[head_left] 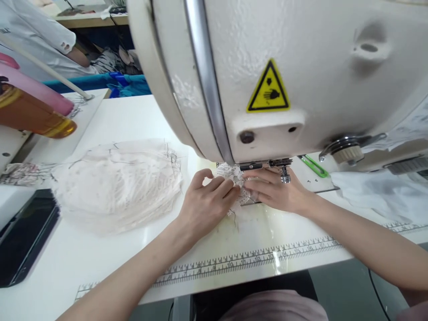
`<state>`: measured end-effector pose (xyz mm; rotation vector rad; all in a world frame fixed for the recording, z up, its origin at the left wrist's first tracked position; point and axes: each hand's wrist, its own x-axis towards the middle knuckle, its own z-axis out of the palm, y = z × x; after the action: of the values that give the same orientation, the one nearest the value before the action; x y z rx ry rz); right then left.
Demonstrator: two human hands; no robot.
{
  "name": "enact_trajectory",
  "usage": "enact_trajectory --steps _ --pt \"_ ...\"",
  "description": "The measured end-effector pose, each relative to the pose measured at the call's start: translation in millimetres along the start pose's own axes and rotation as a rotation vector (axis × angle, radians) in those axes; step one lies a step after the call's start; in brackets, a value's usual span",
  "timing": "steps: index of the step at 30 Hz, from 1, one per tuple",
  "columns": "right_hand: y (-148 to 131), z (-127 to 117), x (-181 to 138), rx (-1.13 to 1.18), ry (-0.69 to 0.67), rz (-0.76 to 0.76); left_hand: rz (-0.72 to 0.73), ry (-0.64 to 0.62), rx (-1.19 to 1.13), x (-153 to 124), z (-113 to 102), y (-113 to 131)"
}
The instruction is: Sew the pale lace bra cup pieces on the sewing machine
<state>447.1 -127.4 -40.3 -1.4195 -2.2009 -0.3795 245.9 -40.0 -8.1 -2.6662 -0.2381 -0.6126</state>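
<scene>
Past the ruler strip [250, 258] at the table's near edge, our left hand [205, 200] and right hand [274, 191] meet fingertip to fingertip, neither closed into a grip, fingers pressing flat on the small lace piece [234, 175]. That piece lies on the machine bed just beside the presser foot [285, 173], under the sewing machine head [301, 67]. Left of our hands lie a heap of pale lace [117, 185] and a dark phone [23, 236]; a green clipper [313, 165] rests beyond our right hand.

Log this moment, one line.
left hand: on lace piece | right hand: same, by presser foot | lace pile: left of hands
</scene>
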Motion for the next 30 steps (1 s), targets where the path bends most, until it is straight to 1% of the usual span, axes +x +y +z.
enact_trajectory --steps 2,3,4,6,9,13,18,20,23,27,30 --pt "1 1 0 0.032 0.0 -0.037 -0.035 0.031 -0.041 -1 1 1" --pt "1 2 -1 0.049 -0.003 -0.031 -0.05 0.035 -0.075 -2 3 2" --pt "2 4 -1 0.066 -0.008 -0.015 -0.062 0.022 -0.113 -3 4 3" --pt "3 8 -3 0.109 -0.023 0.011 -0.076 -0.042 -0.184 -5 8 5" --pt "4 14 -5 0.183 -0.019 0.011 -0.084 -0.132 -0.236 -9 12 6" --pt "7 24 -8 0.247 -0.033 -0.01 -0.075 -0.178 -0.274 -10 13 6" --pt "10 34 -8 0.243 -0.036 -0.04 -0.089 -0.219 -0.295 -9 11 4" --pt "9 33 -6 0.234 -0.012 -0.066 -0.093 -0.226 -0.295 -8 11 4" --pt "7 24 0 0.17 0.043 -0.094 -0.1 -0.235 -0.277 -9 11 4" --pt "5 9 7 0.089 0.082 -0.068 -0.1 -0.242 -0.264 -9 12 4" --pt "5 6 8 0.056 0.082 -0.054 -0.11 -0.258 -0.288 -9 11 5"
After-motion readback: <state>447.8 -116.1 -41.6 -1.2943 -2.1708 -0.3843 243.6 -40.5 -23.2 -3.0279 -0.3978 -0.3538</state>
